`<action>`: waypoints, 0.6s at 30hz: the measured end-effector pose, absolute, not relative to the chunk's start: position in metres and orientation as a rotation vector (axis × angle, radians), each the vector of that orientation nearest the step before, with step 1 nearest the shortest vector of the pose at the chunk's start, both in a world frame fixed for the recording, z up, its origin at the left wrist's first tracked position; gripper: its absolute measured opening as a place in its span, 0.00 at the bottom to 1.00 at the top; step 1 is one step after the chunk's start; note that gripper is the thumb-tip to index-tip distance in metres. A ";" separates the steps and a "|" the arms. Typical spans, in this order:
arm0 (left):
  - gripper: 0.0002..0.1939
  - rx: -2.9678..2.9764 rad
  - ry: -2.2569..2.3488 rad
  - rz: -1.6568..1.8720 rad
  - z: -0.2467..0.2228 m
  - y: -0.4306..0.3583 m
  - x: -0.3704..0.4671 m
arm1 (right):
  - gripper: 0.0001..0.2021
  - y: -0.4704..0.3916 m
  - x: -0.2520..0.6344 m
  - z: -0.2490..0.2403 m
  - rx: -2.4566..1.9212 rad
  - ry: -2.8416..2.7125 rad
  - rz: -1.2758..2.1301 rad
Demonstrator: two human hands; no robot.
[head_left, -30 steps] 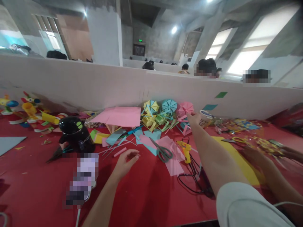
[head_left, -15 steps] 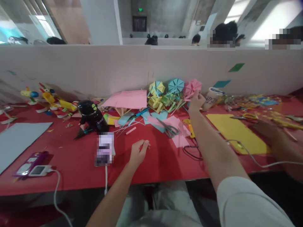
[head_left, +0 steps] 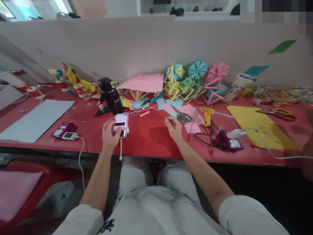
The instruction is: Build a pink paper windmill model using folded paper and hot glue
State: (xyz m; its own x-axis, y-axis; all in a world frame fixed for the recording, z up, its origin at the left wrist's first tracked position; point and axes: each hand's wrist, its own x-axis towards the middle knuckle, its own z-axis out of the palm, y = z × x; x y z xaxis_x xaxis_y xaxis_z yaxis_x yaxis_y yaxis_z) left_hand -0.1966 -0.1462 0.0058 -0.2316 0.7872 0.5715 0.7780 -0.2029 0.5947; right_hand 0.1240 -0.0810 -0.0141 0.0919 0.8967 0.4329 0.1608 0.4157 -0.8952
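My left hand (head_left: 109, 134) is at the phone (head_left: 124, 122), its fingers at the left edge and its thumb over the lit screen. A white cable (head_left: 121, 148) hangs below the phone. My right hand (head_left: 174, 129) hovers over the red table with fingertips pinched; anything between them is too small to make out. Just beyond it, grey-handled scissors (head_left: 184, 117) lie on pink paper (head_left: 192, 127). At the back stand folded paper umbrellas, one yellow (head_left: 175, 71), one blue (head_left: 198, 69) and one pink (head_left: 217, 72).
A black bottle (head_left: 111, 96) stands behind the phone. To the right are a yellow glue gun (head_left: 207, 114), a purple power strip (head_left: 231, 142) with cords, a paper cup (head_left: 237, 88) and a yellow sheet (head_left: 259, 129). A pale sheet (head_left: 36, 119) lies left.
My left hand has moved left from the middle of the table onto the phone. My right hand has come back from the pink umbrella to the table's middle. The view has tilted down.
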 end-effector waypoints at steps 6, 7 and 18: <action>0.20 1.928 1.963 1.388 -0.003 -0.133 -0.231 | 0.15 -0.080 0.128 -0.024 -1.075 -1.359 0.762; 0.20 1.925 1.961 1.391 -0.001 -0.134 -0.231 | 0.15 -0.082 0.128 -0.023 -1.092 -1.362 0.762; 0.15 2.327 1.579 1.163 0.028 -0.135 -0.132 | 0.13 -0.017 0.101 -0.002 -0.988 -1.942 0.877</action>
